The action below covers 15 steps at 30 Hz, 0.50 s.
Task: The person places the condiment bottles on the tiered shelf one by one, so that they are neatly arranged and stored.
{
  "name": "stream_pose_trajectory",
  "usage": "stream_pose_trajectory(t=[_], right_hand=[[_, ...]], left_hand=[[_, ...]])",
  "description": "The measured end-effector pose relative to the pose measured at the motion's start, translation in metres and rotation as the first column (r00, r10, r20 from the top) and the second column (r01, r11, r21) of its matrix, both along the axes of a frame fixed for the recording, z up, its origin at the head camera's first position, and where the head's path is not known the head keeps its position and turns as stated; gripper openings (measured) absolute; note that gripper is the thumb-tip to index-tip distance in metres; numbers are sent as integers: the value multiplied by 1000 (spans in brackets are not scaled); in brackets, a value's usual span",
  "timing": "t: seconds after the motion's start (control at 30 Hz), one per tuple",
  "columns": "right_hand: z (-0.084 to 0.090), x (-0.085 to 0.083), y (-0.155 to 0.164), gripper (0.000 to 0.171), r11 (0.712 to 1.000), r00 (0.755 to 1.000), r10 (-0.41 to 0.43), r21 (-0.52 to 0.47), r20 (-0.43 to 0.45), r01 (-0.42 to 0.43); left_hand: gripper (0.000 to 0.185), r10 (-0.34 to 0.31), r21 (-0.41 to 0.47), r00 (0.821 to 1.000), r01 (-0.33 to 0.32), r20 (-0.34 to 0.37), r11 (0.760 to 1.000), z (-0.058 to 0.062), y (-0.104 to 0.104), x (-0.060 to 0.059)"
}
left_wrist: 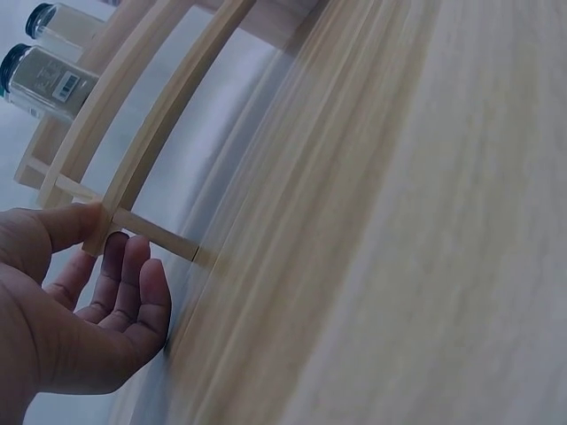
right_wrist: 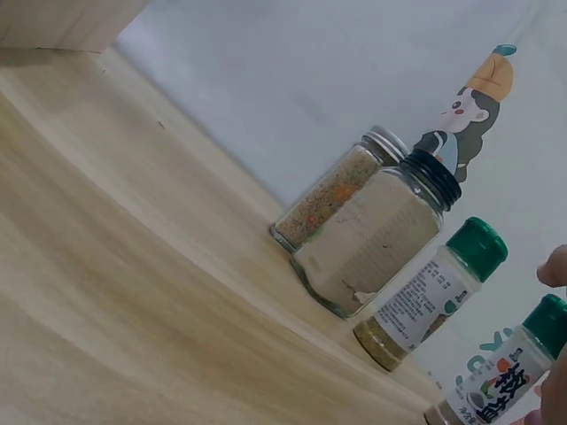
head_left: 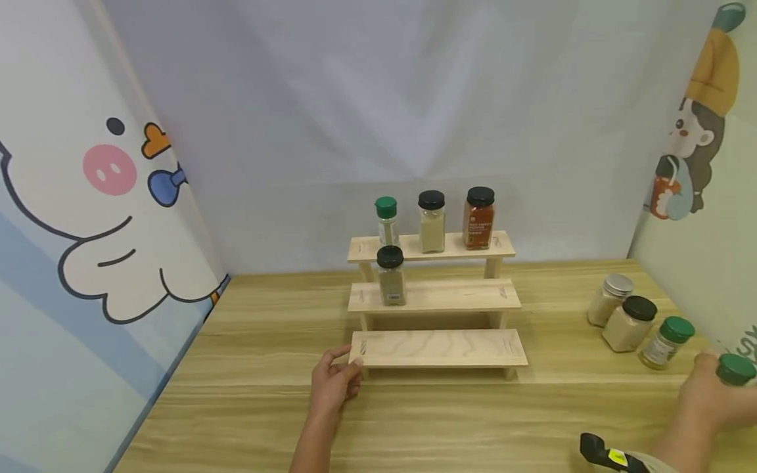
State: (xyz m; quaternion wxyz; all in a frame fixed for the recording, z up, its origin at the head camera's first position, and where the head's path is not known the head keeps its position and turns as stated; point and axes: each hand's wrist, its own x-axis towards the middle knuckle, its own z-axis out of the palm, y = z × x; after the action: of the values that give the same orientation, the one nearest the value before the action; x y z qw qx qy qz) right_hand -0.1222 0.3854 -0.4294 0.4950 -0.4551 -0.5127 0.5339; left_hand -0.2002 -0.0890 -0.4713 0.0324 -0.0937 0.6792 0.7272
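A three-tier wooden rack [head_left: 437,348] stands mid-table. My left hand [head_left: 331,384] pinches the left end of its lowest tier, thumb on top and fingers beneath. On the top tier stand a green-capped bottle [head_left: 387,220], a black-capped jar [head_left: 432,226] and a red spice jar [head_left: 478,223]; another black-capped jar [head_left: 391,279] stands at the middle tier's left. At the far right, my right hand [head_left: 712,397] is round a green-capped spice bottle [right_wrist: 500,376], fingers right beside its cap and side. Most of that hand is cut off in the right wrist view; I cannot tell whether it grips.
Beside the right hand on the table are a silver-capped jar [head_left: 610,301], a black-capped square jar [head_left: 629,326] and another green-capped bottle [head_left: 665,343]. A pale curtain [head_left: 284,131] hangs behind the table, with printed panels [head_left: 118,236] at the sides.
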Motion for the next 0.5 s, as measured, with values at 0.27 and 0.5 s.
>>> stream_pose_trajectory(t=[0.27, 0.5], right_hand=[[-9, -1, 10, 66, 990, 997, 26, -134, -71, -35], [-5, 3, 9, 65, 985, 1000, 15, -169, -22, -19]], left_hand=[[46, 7, 9, 1000, -7, -4, 1000, 3, 1, 1], [45, 17, -21, 1000, -17, -13, 1000, 2, 2, 0]])
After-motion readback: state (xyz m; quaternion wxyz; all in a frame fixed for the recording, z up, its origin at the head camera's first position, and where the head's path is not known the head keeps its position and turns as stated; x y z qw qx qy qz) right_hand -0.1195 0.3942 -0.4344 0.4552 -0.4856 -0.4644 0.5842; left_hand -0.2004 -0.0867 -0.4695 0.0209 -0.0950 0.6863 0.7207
